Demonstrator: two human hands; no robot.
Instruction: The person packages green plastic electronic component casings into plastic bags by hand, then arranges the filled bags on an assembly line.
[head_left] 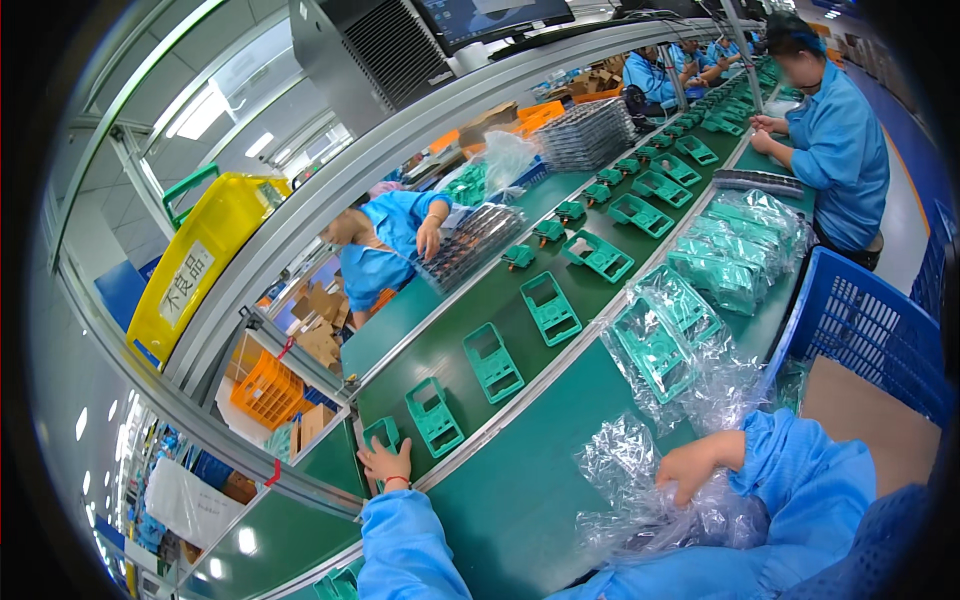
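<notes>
My left hand (386, 464) reaches to the near end of the green conveyor belt, its fingers spread at a small green plastic part (382, 432). Whether the fingertips press on that part I cannot tell. Beside it on the belt lies a green plastic housing (434, 416) with cut-out windows, and more such housings follow in a row. On the right, my right hand (688, 468) is closed on crumpled clear plastic bags (640, 500) at the worktop's near edge. Just beyond it, green housings (655, 340) lie in clear bags.
A stack of bagged housings (738, 245) stands on the right of the worktop (520, 490). Next to it are a blue crate (860, 330) and cardboard (868, 425). A metal frame carries a yellow bin (190, 270). Co-workers sit across the belt (390, 240) and farther right (845, 140).
</notes>
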